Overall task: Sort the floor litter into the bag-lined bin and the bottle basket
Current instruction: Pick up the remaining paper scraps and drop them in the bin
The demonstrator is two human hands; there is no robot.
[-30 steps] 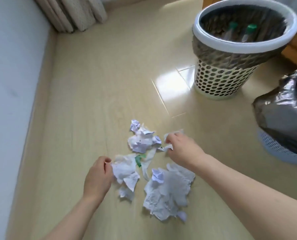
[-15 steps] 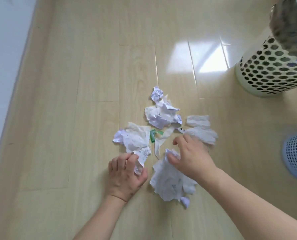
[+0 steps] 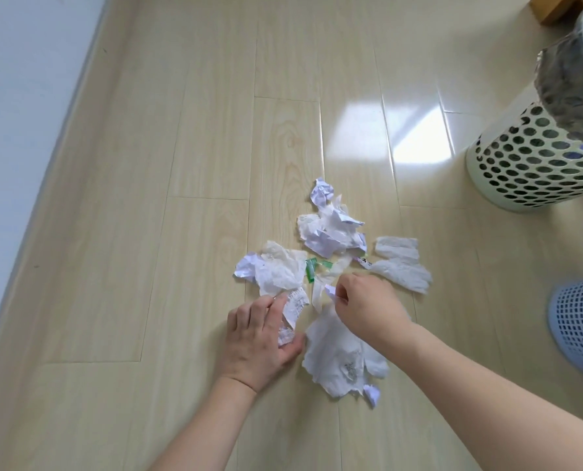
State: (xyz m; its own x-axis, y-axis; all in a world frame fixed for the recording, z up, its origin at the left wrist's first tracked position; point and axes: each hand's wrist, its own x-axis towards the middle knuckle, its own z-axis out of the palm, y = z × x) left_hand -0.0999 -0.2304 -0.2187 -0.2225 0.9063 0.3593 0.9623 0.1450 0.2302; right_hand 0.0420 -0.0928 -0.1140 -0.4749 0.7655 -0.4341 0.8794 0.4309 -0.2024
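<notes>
Low in the middle of the frame I see my left hand (image 3: 261, 338) curled around a printed paper slip (image 3: 291, 312). Just right of it, my right hand (image 3: 368, 305) pinches a small scrap (image 3: 330, 291) between finger and thumb, above a big crumpled tissue (image 3: 337, 362) on the wood floor (image 3: 181, 198). More crumpled paper (image 3: 330, 229) and a green bit (image 3: 312, 268) lie higher up. At the right edge sits a blue basket (image 3: 579, 321). Above it, at the upper right, stands the white holey bin (image 3: 528, 164) with a dark bag.
</notes>
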